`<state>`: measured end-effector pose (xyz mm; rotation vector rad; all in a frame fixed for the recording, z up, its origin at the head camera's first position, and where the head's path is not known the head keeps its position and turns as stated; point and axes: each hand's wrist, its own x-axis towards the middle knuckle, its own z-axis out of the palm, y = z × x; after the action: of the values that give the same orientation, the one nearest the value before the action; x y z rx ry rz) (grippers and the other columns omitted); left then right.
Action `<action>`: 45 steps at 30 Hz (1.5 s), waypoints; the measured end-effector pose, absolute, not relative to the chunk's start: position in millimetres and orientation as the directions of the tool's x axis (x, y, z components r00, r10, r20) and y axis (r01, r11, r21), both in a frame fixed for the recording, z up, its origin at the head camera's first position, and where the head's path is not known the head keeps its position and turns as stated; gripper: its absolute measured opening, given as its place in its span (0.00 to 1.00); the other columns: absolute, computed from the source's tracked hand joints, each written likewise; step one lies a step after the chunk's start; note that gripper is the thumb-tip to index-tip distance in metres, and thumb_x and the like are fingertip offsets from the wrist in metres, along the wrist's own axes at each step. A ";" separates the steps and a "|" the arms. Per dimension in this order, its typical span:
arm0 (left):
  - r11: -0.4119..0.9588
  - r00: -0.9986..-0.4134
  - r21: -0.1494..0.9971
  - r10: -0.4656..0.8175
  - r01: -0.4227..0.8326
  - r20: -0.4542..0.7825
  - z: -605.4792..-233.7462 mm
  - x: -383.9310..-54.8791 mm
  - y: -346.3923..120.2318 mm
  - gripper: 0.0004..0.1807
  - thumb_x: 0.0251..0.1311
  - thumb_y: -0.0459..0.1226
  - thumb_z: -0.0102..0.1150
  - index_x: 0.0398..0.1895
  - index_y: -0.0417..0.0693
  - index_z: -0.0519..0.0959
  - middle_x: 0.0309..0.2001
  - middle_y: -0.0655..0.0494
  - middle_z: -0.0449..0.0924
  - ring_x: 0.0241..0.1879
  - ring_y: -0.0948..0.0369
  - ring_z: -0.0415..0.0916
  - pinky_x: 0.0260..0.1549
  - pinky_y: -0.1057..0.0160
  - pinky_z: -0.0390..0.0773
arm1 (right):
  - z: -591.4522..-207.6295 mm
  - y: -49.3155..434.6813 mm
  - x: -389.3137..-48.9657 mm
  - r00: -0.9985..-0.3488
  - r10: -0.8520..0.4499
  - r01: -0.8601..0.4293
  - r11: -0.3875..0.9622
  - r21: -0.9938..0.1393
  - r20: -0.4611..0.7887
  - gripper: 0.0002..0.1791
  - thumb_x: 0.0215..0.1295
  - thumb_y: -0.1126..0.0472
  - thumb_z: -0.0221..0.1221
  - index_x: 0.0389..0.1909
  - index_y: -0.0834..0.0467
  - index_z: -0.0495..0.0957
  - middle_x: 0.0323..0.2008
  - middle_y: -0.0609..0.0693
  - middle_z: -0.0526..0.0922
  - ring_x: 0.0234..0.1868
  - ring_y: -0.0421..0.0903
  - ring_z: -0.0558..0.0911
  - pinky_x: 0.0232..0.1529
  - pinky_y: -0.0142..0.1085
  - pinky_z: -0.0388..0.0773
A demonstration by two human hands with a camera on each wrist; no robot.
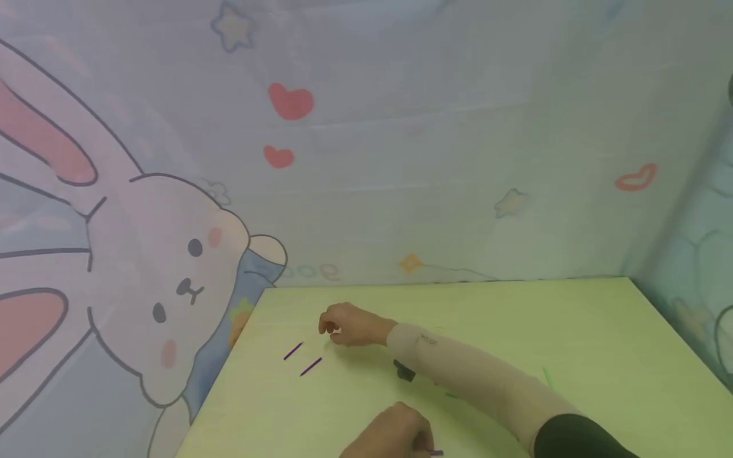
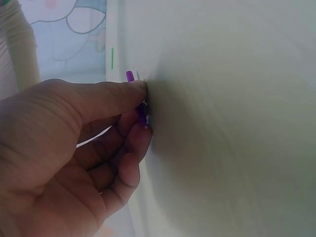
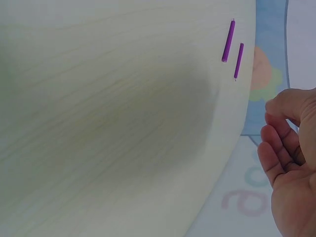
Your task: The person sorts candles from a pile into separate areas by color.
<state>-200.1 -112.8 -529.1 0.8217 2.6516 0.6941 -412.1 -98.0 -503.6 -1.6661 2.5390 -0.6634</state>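
In the head view my left hand (image 1: 392, 429) is low at the bottom edge. Its thumb and fingertips pinch a thin purple candle (image 2: 130, 76), partly hidden by the fingers in the left wrist view. Farther forward, my right hand (image 1: 352, 324) hovers over the table, fingers loosely bent, with nothing visible held. Two more purple candles lie roughly parallel on the tabletop, to the left of that hand: one farther back (image 1: 293, 351) and one nearer (image 1: 311, 366). The right wrist view shows thin wick-like tips on both candles.
A pale yellow-green table (image 1: 492, 305) spreads beneath both hands. One green stick (image 1: 548, 376) lies to the right, behind the sleeved right forearm (image 1: 475, 375). Beneath that arm is a small dark object (image 1: 404, 371). A cartoon-printed curtain (image 1: 401, 159) stands behind the table.
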 end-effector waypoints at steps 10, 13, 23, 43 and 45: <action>0.682 -0.760 0.445 0.649 0.580 -0.005 -530.7 -197.5 -111.5 0.08 0.62 0.35 0.78 0.29 0.59 0.92 0.24 0.80 0.80 0.27 0.81 0.73 0.31 0.79 0.73 | -476.7 -42.5 -404.1 -0.514 -0.826 -0.826 0.403 -0.394 0.232 0.09 0.81 0.67 0.62 0.54 0.55 0.86 0.53 0.52 0.88 0.52 0.44 0.83 0.58 0.35 0.81; 0.665 -0.743 0.427 0.669 0.613 0.027 -530.0 -198.8 -113.1 0.08 0.62 0.36 0.78 0.28 0.60 0.92 0.23 0.81 0.78 0.26 0.81 0.71 0.31 0.80 0.72 | -466.1 -24.2 -401.1 -0.537 -0.803 -0.816 0.416 -0.401 0.259 0.09 0.82 0.67 0.61 0.54 0.56 0.86 0.53 0.53 0.88 0.53 0.46 0.84 0.59 0.37 0.82; 0.671 -0.743 0.445 0.669 0.592 -0.019 -527.9 -200.1 -115.1 0.07 0.60 0.35 0.78 0.28 0.59 0.92 0.21 0.80 0.77 0.25 0.78 0.72 0.29 0.78 0.72 | -446.9 17.8 -392.8 -0.569 -0.748 -0.807 0.429 -0.407 0.341 0.08 0.80 0.67 0.61 0.52 0.57 0.86 0.50 0.53 0.89 0.50 0.48 0.86 0.56 0.42 0.85; 0.663 -0.782 0.552 0.623 0.506 -0.033 -527.1 -196.2 -110.5 0.11 0.54 0.29 0.75 0.26 0.59 0.93 0.19 0.80 0.78 0.24 0.76 0.74 0.23 0.74 0.76 | -456.3 137.2 -346.1 -0.726 -0.631 -0.661 0.532 -0.530 0.273 0.04 0.79 0.63 0.65 0.46 0.52 0.87 0.42 0.41 0.87 0.42 0.37 0.82 0.48 0.38 0.84; 0.661 -0.780 0.552 0.625 0.507 -0.032 -527.5 -196.5 -110.4 0.11 0.53 0.29 0.74 0.26 0.59 0.93 0.19 0.80 0.78 0.23 0.76 0.74 0.23 0.74 0.76 | -463.1 148.3 -340.6 -0.729 -0.646 -0.645 0.541 -0.539 0.224 0.04 0.78 0.64 0.66 0.43 0.52 0.86 0.39 0.40 0.85 0.39 0.37 0.80 0.44 0.37 0.82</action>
<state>-196.5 -110.4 -527.5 0.9197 2.6591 0.7853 -340.6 148.3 -463.1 -1.1546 2.7561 -0.9629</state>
